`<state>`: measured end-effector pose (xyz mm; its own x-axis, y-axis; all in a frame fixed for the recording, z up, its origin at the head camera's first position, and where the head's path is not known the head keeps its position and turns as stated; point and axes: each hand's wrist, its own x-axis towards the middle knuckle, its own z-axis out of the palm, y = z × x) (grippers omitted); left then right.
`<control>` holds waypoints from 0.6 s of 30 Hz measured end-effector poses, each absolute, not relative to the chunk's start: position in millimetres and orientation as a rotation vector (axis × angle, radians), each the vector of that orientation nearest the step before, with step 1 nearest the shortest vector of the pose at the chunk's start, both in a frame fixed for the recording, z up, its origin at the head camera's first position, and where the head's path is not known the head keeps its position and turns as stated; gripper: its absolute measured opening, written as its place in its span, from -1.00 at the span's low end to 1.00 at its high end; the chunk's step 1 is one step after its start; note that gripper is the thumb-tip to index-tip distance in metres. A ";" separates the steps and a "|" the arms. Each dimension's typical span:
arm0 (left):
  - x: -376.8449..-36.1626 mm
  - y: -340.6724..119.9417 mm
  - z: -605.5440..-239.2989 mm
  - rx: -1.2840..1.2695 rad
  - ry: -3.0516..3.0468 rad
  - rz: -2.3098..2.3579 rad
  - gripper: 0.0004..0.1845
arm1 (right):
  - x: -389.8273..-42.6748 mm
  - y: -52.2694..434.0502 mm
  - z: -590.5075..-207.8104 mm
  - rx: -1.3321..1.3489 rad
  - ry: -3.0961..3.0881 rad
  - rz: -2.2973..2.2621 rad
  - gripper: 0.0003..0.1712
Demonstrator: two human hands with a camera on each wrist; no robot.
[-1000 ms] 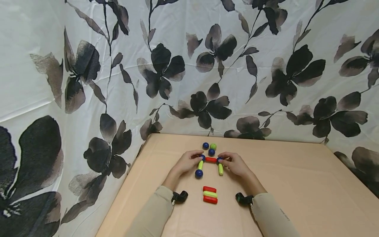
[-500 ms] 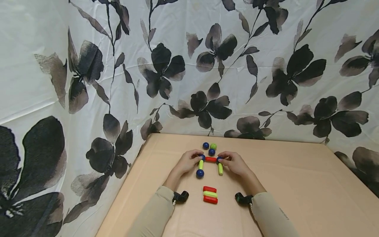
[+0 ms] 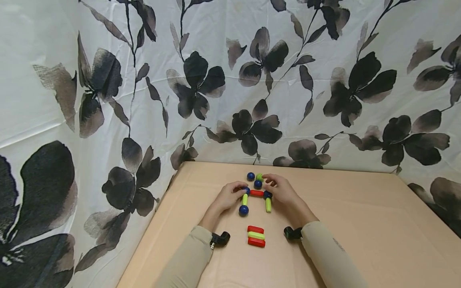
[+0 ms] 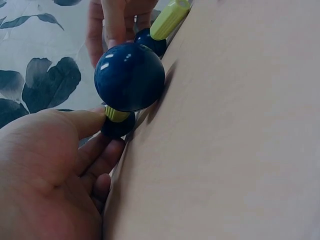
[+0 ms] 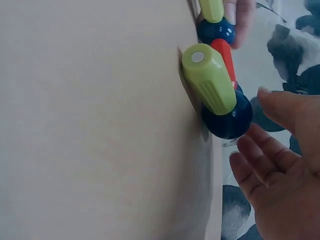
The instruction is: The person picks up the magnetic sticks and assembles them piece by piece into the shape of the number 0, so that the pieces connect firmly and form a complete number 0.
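Observation:
A U-shaped toy lies on the tan table (image 3: pixel 342 224): a red rod (image 3: pixel 257 193) joins two blue balls, and a green rod hangs from each. The left green rod (image 3: pixel 245 199) ends in another blue ball (image 3: pixel 243 210) (image 4: pixel 130 76). My left hand (image 3: pixel 243 189) (image 4: pixel 95 135) pinches the left corner ball (image 3: pixel 246 190) (image 4: pixel 117 127). My right hand (image 3: pixel 268 180) (image 5: pixel 260 130) hovers with relaxed fingers just off the right corner ball (image 3: pixel 267 195) (image 5: pixel 227 117), its fingertips close to a loose green ball (image 3: pixel 259 176). The right green rod (image 3: pixel 268 205) (image 5: pixel 209 79) lies free.
Two loose blue balls (image 3: pixel 250 176) (image 3: pixel 257 184) sit beside the green one behind the toy. Near me lie three rods side by side, red (image 3: pixel 255 229), green (image 3: pixel 256 235) and red (image 3: pixel 256 242). A flowered cloth (image 3: pixel 108 100) walls the table at the back and left.
My right hand has let go of the right corner ball and moved up and back toward the loose green ball. The left hand keeps its pinch in place.

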<state>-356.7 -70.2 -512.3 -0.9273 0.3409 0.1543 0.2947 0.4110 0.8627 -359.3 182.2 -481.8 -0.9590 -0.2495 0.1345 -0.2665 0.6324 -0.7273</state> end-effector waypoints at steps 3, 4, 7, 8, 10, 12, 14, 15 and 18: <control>-356.9 -69.4 -512.4 0.585 2.596 1.575 -0.69 | -365.6 179.0 -481.8 0.541 -2.808 1.195 -0.52; -356.8 -69.5 -512.3 0.584 2.594 1.577 -0.69 | -367.4 177.1 -482.1 0.570 -2.803 1.177 -0.52; -356.7 -69.8 -512.9 0.588 2.590 1.582 -0.69 | -371.1 171.2 -482.0 0.630 -2.790 1.148 -0.56; -356.9 -69.8 -513.1 0.594 2.590 1.582 -0.69 | -372.1 169.4 -482.4 0.641 -2.786 1.134 -0.57; -356.7 -69.8 -513.3 0.600 2.590 1.578 -0.69 | -373.0 165.3 -482.6 0.649 -2.781 1.107 -0.60; -356.8 -69.8 -513.8 0.607 2.592 1.573 -0.69 | -372.8 161.4 -482.5 0.644 -2.782 1.086 -0.62; -356.8 -69.9 -514.0 0.615 2.598 1.564 -0.69 | -371.8 157.9 -481.7 0.621 -2.791 1.065 -0.63; -356.9 -70.0 -514.1 0.615 2.601 1.560 -0.69 | -371.3 156.3 -481.0 0.607 -2.801 1.055 -0.64; -357.9 -70.2 -514.2 0.615 2.609 1.557 -0.70 | -370.4 152.2 -479.8 0.548 -2.834 1.033 -0.66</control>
<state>-357.9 -70.2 -514.2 -0.9204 0.3549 0.1640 0.3129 0.4171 0.8533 -370.4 152.2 -479.8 -0.9334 -0.3042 0.1906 -0.3555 0.7095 -0.6085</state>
